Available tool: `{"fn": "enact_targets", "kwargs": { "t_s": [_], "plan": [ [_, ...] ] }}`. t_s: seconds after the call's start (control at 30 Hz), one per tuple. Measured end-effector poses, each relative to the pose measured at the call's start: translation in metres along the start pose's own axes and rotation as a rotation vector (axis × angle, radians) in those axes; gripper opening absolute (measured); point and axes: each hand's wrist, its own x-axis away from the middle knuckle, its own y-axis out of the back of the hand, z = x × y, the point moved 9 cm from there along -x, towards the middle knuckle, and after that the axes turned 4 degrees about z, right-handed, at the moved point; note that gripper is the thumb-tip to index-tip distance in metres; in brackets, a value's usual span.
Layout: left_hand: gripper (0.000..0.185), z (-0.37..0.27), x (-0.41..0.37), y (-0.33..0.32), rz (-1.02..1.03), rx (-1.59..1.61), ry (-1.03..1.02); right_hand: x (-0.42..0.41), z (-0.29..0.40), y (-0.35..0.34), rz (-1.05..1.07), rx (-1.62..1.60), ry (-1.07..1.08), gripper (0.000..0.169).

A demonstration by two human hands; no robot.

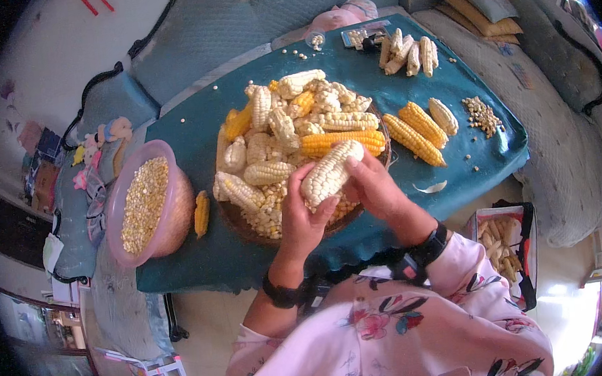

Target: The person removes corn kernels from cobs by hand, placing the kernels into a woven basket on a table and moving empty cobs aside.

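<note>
Between my two hands is a white ear of corn [332, 173], tilted with its far end up to the right. My left hand [303, 209] grips its lower left end. The upper right end is in my right hand [373, 184], thumb on the kernels. Beneath them stands a round basket [240, 226] heaped with white and yellow corn ears and loose kernels. A yellow ear [342, 142] lies just beyond my hands on the heap. The kernels under my wrists are partly hidden.
A pink plastic tub [175, 169] of loose kernels stands at the left, near a small yellow ear [202, 214]. Right of the basket lie yellow ears [414, 135], a kernel pile [483, 117] and pale cobs [407, 55]. A box of cobs [499, 246] sits on the floor, right.
</note>
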Motion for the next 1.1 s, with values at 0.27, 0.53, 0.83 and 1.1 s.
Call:
{"fn": "enact_targets", "kwargs": {
  "t_s": [0.27,0.53,0.83,1.1],
  "plan": [
    [0.066,0.022,-0.002,-0.001,-0.039,0.292,0.109,-0.008,0.004,0.013,-0.085,0.063,0.052,0.03],
    [0.041,0.039,-0.006,0.007,-0.061,0.416,0.268,-0.014,0.012,0.018,-0.074,0.446,-0.019,0.025],
    [0.045,0.077,-0.001,0.016,-0.385,0.534,0.442,-0.012,0.034,-0.007,-0.027,0.722,0.383,0.027],
    [0.045,0.082,0.0,0.025,-0.348,0.317,0.515,-0.012,0.028,0.002,-0.084,0.699,0.4,0.023]
  ]
}}
